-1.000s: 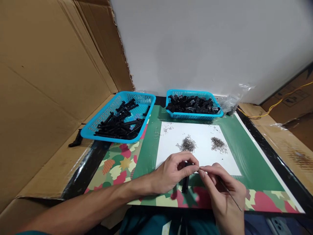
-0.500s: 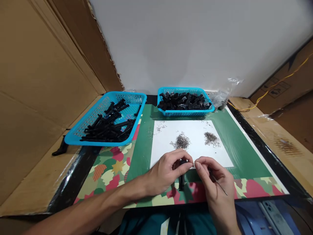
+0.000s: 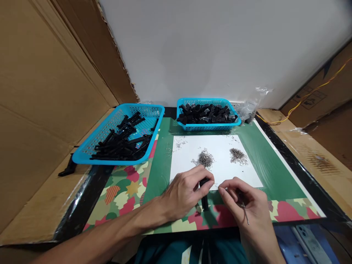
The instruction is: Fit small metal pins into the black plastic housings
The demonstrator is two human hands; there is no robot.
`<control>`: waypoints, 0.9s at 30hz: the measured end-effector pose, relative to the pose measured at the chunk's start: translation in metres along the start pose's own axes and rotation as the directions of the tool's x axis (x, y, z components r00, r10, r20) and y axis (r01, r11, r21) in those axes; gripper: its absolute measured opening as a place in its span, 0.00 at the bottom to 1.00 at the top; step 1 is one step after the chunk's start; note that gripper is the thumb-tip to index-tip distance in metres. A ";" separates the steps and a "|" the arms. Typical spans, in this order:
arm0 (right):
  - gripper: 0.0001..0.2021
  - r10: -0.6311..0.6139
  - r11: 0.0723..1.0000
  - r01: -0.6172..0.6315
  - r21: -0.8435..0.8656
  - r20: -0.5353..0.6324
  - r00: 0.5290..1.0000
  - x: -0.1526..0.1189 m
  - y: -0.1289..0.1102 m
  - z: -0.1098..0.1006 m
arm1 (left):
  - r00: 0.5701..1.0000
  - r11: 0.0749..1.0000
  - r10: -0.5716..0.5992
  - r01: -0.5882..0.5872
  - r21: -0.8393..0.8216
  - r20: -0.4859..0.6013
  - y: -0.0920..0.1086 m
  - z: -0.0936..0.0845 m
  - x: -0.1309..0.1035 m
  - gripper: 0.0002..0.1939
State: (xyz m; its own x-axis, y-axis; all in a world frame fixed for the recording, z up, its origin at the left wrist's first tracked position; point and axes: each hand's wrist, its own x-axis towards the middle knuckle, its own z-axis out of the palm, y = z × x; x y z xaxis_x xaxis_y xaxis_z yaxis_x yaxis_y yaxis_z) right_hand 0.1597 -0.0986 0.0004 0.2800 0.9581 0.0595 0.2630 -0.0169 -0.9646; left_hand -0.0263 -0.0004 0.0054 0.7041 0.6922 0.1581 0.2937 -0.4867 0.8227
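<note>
My left hand [image 3: 187,189] is closed around a black plastic part [image 3: 204,201] near the front edge of the white sheet [image 3: 187,176]. A tiny wire piece [image 3: 215,184] shows at its fingertips. Just to the right, my right hand [image 3: 247,201] has thumb and index finger pinched near each other, and a thin metal tool [image 3: 245,214] lies in its palm under the curled fingers. Whether its fingertips hold anything is too small to tell. Beyond the hands, two piles of small wire pieces, a middle pile [image 3: 205,158] and a right pile [image 3: 238,156], lie on the sheet.
A blue basket [image 3: 79,156] at left holds long black parts; another blue basket [image 3: 211,127] at the back holds shorter black pieces. One black part [image 3: 68,167] lies left of the first basket. Plastic bags [image 3: 249,110] sit at back right, and a phone [image 3: 308,242] is at lower right.
My hands have moved slightly apart, the right one shifting to the right. The metal tool in my right hand now points more steeply downward. The black part has tilted a little.
</note>
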 end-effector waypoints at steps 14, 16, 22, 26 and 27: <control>0.14 0.131 0.982 -0.101 0.157 -0.192 0.973 0.005 0.018 -0.010 | 0.955 0.936 -0.298 0.293 -0.196 0.003 -0.005 -0.015 0.010 0.22; 0.15 0.134 0.982 -0.100 0.160 -0.222 0.966 0.008 0.019 -0.013 | 0.959 0.950 -0.284 0.278 -0.142 -0.021 -0.005 -0.014 0.009 0.20; 0.16 0.113 0.993 -0.114 0.009 -0.175 0.978 0.019 0.022 -0.026 | 0.976 0.977 -0.213 0.214 0.018 -0.044 -0.005 -0.012 0.008 0.16; 0.15 0.087 0.980 -0.098 -0.173 -0.070 0.994 0.031 0.024 -0.032 | 0.979 0.976 -0.203 0.203 0.080 -0.008 -0.005 -0.011 0.010 0.14; 0.15 0.086 0.976 -0.093 -0.196 -0.043 0.995 0.033 0.023 -0.032 | 0.979 0.976 -0.202 0.202 0.085 -0.004 -0.005 -0.010 0.010 0.15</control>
State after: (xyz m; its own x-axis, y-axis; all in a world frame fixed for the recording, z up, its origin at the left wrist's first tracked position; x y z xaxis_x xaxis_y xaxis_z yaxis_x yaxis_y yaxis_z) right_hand 0.2044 -0.0760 -0.0122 0.3415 0.9398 -0.0129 0.4113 -0.1618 -0.8970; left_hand -0.0275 0.0147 0.0083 0.6273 0.7787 -0.0092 0.4840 -0.3805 0.7880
